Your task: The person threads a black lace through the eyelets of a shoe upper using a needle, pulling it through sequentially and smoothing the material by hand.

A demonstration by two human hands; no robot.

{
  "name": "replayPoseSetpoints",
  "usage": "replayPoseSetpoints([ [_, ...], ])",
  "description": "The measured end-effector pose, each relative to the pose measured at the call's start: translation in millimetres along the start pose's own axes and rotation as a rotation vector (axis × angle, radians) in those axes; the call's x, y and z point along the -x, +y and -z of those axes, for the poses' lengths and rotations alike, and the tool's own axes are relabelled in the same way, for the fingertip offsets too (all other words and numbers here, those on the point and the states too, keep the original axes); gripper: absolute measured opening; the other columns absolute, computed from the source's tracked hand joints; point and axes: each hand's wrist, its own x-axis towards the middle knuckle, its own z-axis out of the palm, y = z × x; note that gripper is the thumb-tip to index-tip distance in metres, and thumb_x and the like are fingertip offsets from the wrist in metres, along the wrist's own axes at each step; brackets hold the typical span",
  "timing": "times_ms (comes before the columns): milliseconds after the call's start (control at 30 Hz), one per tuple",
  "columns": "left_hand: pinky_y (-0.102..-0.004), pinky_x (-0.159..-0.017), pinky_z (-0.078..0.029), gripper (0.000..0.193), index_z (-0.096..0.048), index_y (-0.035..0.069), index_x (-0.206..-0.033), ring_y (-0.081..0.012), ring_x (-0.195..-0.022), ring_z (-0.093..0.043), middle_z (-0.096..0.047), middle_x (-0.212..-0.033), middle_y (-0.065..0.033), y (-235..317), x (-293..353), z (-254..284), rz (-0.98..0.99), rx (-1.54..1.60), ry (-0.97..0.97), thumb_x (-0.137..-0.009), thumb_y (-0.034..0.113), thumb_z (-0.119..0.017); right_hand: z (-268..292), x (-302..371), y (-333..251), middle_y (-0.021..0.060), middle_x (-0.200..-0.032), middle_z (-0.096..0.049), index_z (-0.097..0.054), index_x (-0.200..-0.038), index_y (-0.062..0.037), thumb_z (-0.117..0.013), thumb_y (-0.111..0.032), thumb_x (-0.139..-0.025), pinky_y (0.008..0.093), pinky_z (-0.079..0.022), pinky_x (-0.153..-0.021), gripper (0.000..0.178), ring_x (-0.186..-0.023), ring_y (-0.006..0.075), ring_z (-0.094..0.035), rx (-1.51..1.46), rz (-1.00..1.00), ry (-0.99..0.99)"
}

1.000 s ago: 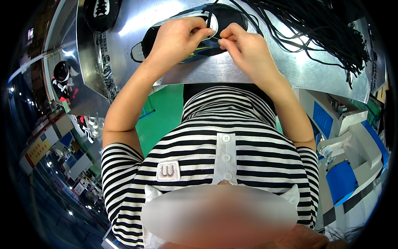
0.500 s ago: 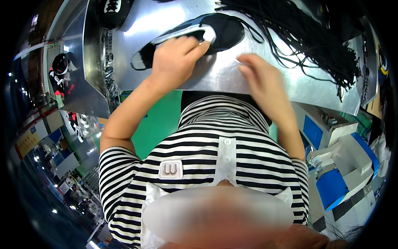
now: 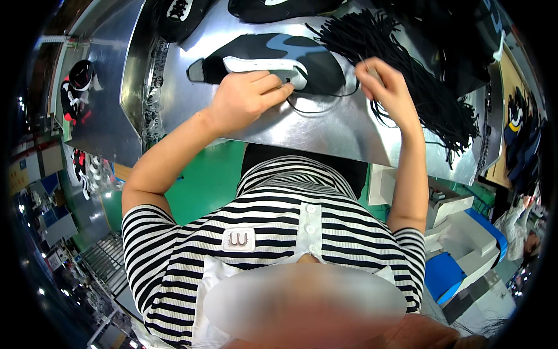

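A black and blue-grey shoe upper [image 3: 322, 65] with a white inner edge lies on its side on the metal table. My left hand [image 3: 249, 100] is closed on its near edge, thumb and forefinger pinching beside the white eyelet strip. From this strip a thin black shoelace [image 3: 317, 111] loops out across the table toward my right hand [image 3: 388, 87]. That hand is raised just right of the shoe upper, its fingers pinched together at the lace's far end. A thin, light sliver shows at those fingertips, too small to name.
A heap of black shoelaces [image 3: 433, 119] covers the table's right side. More black shoe uppers [image 3: 279, 9] lie along the far edge, another [image 3: 181, 14] at far left. The metal table [image 3: 349, 136] has a raised left side. A blue and white machine [image 3: 459, 256] stands at lower right.
My right hand has moved right and away from me, with the lace now drawn out to it. The shoe upper has turned, showing more of its side; my left hand keeps its grip.
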Motion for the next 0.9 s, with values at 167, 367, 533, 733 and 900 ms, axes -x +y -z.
replayPoseSetpoints([
  [167,-0.0300,-0.058,-0.052,0.034,-0.071,0.007,-0.101,-0.0175,-0.069,-0.061,-0.063,-0.085,-0.0021,-8.8,9.6,-2.4,0.102,0.006,-0.017,-0.068,0.002,-0.065,-24.8,74.7,-39.9,0.0026,-0.076,-0.065,-0.065,-0.099,-0.0008,-0.059,-0.010,-0.095,0.0216,-0.045,-0.054,0.012,-0.059,0.0058,-0.056,-0.138,0.088,-0.447],
  [367,-0.0289,-0.059,-0.051,0.025,-0.068,0.010,-0.099,-0.0165,-0.071,-0.061,-0.057,-0.079,-0.0001,-0.4,-9.7,-10.3,0.060,0.029,0.001,-0.075,0.011,-0.065,-24.5,-7.8,11.3,0.0090,-0.108,-0.064,-0.045,-0.096,-0.0069,-0.072,-0.007,-0.087,0.0251,-0.046,-0.079,0.028,-0.092,0.0123,-0.055,-0.175,0.128,0.283],
  [533,-0.0345,-0.084,-0.050,0.044,-0.062,0.004,-0.121,-0.0218,-0.096,-0.062,-0.064,-0.106,-0.0060,-13.2,2.6,-5.0,0.736,0.790,-0.369,-0.090,0.036,-0.064,-61.0,-22.9,16.2,-0.0034,-0.080,-0.046,-0.044,-0.088,-0.0072,-0.083,-0.011,-0.077,0.0207,-0.035,-0.056,0.041,-0.065,0.0042,-0.040,-0.063,0.081,0.395],
  [733,-0.0279,-0.101,-0.040,0.068,-0.055,0.005,-0.138,-0.0145,-0.117,-0.053,-0.060,-0.130,-0.0067,-16.9,5.1,-7.3,1.130,1.039,-0.739,-0.092,0.055,-0.063,-87.3,-10.8,10.3,-0.0027,-0.077,-0.047,-0.043,-0.088,-0.0052,-0.082,-0.011,-0.080,0.0194,-0.032,-0.052,0.040,-0.062,0.0030,-0.037,-0.005,0.173,0.431],
  [900,-0.0216,-0.076,-0.041,0.028,-0.070,0.008,-0.102,-0.0077,-0.086,-0.055,-0.067,-0.095,0.0023,-28.9,-5.0,-21.4,1.185,1.476,-0.602,-0.084,0.028,-0.077,-86.8,-9.5,1.4,-0.0028,-0.077,-0.046,-0.043,-0.087,-0.0056,-0.081,-0.011,-0.081,0.0202,-0.034,-0.055,0.038,-0.065,0.0043,-0.037,0.037,0.157,0.474],
])
